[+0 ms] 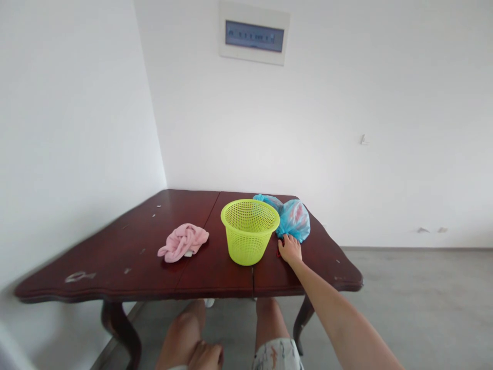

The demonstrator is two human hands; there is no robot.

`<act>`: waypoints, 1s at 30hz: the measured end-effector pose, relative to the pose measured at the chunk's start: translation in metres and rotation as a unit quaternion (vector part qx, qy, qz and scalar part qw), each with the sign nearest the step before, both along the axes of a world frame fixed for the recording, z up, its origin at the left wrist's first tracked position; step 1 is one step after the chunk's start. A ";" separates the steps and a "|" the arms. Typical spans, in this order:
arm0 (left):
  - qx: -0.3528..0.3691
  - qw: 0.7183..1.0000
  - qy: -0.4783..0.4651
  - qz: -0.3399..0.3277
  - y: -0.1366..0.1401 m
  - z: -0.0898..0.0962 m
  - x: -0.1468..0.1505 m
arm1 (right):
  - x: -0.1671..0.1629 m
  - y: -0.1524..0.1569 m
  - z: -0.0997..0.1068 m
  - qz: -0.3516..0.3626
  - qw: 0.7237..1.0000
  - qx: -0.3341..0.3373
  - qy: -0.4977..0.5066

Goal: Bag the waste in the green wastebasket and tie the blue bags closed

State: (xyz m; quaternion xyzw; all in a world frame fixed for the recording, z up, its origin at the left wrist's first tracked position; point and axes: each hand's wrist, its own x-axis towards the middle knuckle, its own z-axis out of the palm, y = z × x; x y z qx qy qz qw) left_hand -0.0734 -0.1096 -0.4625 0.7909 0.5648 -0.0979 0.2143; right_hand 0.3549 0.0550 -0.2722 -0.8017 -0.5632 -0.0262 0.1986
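While resting curled left hand, laid half-bent right hand beside a blue bag; could not tell either grip's hold.

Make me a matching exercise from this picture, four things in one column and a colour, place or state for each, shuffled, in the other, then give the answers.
Things:
1. basket
2. cloth
3. bag
4. left hand

Descriptions:
A. blue, see-through
B. low, by the person's legs
C. pink, crumpled
D. yellow-green, upright

Right pairs: 1-D, 2-C, 3-A, 4-B.
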 end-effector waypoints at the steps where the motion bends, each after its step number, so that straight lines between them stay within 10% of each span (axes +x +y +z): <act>1: 0.000 1.000 -0.001 0.001 0.001 -0.001 -0.001 | -0.001 0.000 0.000 0.001 1.000 0.001 -0.001; 19: 0.003 0.996 -0.063 0.065 0.007 0.001 -0.075 | -0.017 -0.031 -0.010 0.007 0.996 0.088 -0.013; 30: -0.071 0.953 -0.290 0.050 -0.006 0.024 -0.045 | -0.009 -0.034 -0.017 0.055 0.993 0.098 -0.019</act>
